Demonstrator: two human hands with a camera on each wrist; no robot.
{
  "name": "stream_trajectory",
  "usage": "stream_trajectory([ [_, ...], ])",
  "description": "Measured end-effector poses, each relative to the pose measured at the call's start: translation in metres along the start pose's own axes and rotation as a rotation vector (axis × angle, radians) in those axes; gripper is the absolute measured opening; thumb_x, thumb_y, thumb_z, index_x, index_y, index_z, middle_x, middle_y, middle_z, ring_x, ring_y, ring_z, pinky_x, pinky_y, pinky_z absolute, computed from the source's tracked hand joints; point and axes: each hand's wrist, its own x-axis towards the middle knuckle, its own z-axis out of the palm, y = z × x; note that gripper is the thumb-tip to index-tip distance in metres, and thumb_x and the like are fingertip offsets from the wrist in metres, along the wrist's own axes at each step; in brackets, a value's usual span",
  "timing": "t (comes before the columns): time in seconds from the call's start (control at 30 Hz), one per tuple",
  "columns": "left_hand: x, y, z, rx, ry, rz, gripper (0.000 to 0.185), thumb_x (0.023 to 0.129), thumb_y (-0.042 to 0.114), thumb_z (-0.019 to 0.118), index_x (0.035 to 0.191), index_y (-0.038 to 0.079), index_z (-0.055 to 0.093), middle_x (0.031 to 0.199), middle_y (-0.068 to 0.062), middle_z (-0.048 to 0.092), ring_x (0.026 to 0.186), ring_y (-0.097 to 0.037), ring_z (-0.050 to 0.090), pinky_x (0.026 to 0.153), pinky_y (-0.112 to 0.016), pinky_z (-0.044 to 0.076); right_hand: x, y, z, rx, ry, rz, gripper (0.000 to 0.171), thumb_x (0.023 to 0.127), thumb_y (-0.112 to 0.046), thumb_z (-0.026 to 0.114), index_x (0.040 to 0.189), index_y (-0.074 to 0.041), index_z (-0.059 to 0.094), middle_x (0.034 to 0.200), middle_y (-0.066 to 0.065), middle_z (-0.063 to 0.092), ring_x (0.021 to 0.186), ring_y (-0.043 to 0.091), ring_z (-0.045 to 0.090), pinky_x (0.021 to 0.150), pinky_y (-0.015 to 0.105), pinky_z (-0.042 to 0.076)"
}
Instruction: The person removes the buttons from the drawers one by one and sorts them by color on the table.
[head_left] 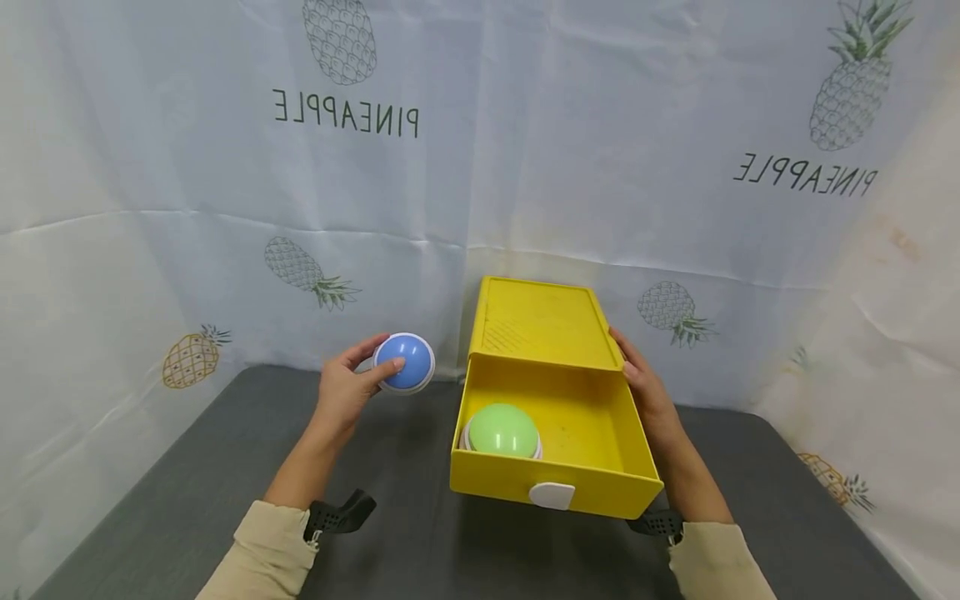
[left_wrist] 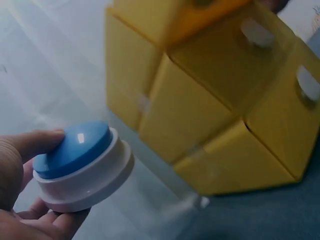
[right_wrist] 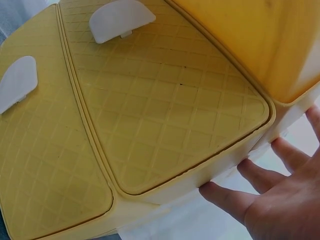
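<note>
Blue button (head_left: 404, 362) in left hand (head_left: 347, 388).

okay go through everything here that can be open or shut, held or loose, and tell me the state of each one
Top drawer: pulled out, open.
Lower drawers: pushed in, closed.
Green button: loose inside the open drawer, near its left front corner.
Blue button: lifted off the table, held.
Left hand: grips the blue button.
Right hand: fingers straight, resting against the yellow cabinet's side.

Left hand (head_left: 347, 390) raised, fingers curled gripping; right hand (head_left: 647, 385) seemingly flat, fingers straight
</note>
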Motion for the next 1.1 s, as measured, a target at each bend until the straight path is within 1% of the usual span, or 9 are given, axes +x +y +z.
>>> stream_trajectory([
  [0.13, 0.015, -0.028, 0.006, 0.014, 0.043, -0.067, 0.06, 0.091, 0.025, 0.077, 0.145, 0.012, 0.056, 0.153, -0.016, 0.045, 0.138, -0.034, 0.048, 0.113, -0.052, 0.045, -0.001, 0.0, 0.0, -0.007, 0.019, 0.012, 0.056, 0.111, -0.029, 0.025, 0.164, -0.022, 0.009, 0.163, 0.0, 0.03, 0.123, 0.009, 0.061, 0.095, 0.025, 0.057],
  [0.3, 0.024, -0.058, 0.011, 0.035, 0.061, -0.122, 0.06, 0.091, 0.026, 0.077, 0.144, 0.01, 0.056, 0.157, -0.017, 0.043, 0.145, -0.034, 0.039, 0.115, -0.052, 0.041, 0.001, 0.002, 0.0, 0.005, 0.061, 0.027, 0.059, 0.11, -0.031, 0.028, 0.164, -0.019, 0.008, 0.159, -0.005, 0.035, 0.121, 0.005, 0.06, 0.096, 0.023, 0.055],
  [0.4, 0.026, -0.073, 0.013, 0.051, 0.061, -0.14, 0.06, 0.091, 0.026, 0.077, 0.144, 0.009, 0.056, 0.156, -0.017, 0.044, 0.144, -0.032, 0.041, 0.114, -0.05, 0.043, 0.003, 0.003, 0.0, 0.026, 0.07, 0.018, 0.061, 0.11, -0.03, 0.029, 0.164, -0.015, 0.006, 0.155, -0.008, 0.039, 0.122, 0.002, 0.059, 0.098, 0.021, 0.053],
  [0.5, 0.028, -0.085, 0.014, 0.075, 0.065, -0.149, 0.059, 0.091, 0.026, 0.076, 0.144, 0.009, 0.056, 0.152, -0.017, 0.049, 0.14, -0.03, 0.046, 0.109, -0.044, 0.046, 0.003, 0.004, 0.0, 0.038, 0.043, -0.002, 0.061, 0.11, -0.03, 0.029, 0.164, -0.014, 0.005, 0.155, -0.008, 0.04, 0.122, 0.003, 0.059, 0.098, 0.022, 0.054],
  [0.57, 0.03, -0.092, 0.015, 0.095, 0.071, -0.133, 0.058, 0.091, 0.026, 0.076, 0.143, 0.009, 0.057, 0.149, -0.017, 0.052, 0.136, -0.028, 0.049, 0.104, -0.037, 0.047, 0.003, 0.004, -0.001, 0.037, 0.023, -0.011, 0.061, 0.11, -0.03, 0.028, 0.164, -0.014, 0.004, 0.156, -0.006, 0.039, 0.122, 0.004, 0.06, 0.097, 0.023, 0.055],
  [0.67, 0.033, -0.099, 0.016, 0.149, 0.087, -0.07, 0.056, 0.091, 0.026, 0.077, 0.141, 0.007, 0.059, 0.143, -0.019, 0.057, 0.129, -0.028, 0.053, 0.099, -0.032, 0.048, 0.002, 0.003, -0.001, 0.028, 0.016, -0.017, 0.061, 0.111, -0.03, 0.028, 0.164, -0.015, 0.004, 0.157, -0.007, 0.037, 0.123, 0.004, 0.06, 0.097, 0.023, 0.055],
  [0.8, 0.033, -0.104, 0.016, 0.308, 0.109, 0.048, 0.053, 0.089, 0.028, 0.078, 0.136, 0.005, 0.063, 0.135, -0.022, 0.064, 0.121, -0.034, 0.062, 0.1, -0.043, 0.051, 0.0, 0.002, 0.0, 0.028, 0.006, -0.015, 0.06, 0.111, -0.03, 0.027, 0.164, -0.017, 0.004, 0.16, -0.006, 0.035, 0.125, 0.006, 0.06, 0.097, 0.024, 0.055],
  [0.9, 0.033, -0.105, 0.016, 0.4, 0.122, 0.092, 0.051, 0.089, 0.031, 0.078, 0.132, 0.006, 0.066, 0.133, -0.022, 0.066, 0.124, -0.036, 0.063, 0.104, -0.05, 0.049, 0.001, 0.002, 0.001, 0.036, -0.001, -0.009, 0.06, 0.111, -0.031, 0.027, 0.164, -0.017, 0.003, 0.16, -0.006, 0.035, 0.124, 0.007, 0.06, 0.096, 0.025, 0.056],
  [1.1, 0.03, -0.106, 0.015, 0.436, 0.103, 0.121, 0.052, 0.093, 0.035, 0.074, 0.134, 0.005, 0.065, 0.134, -0.021, 0.066, 0.128, -0.037, 0.061, 0.106, -0.052, 0.048, 0.003, 0.004, 0.0, 0.032, 0.028, 0.004, 0.062, 0.11, -0.032, 0.029, 0.164, -0.017, 0.004, 0.156, -0.007, 0.039, 0.122, 0.005, 0.06, 0.097, 0.023, 0.055],
])
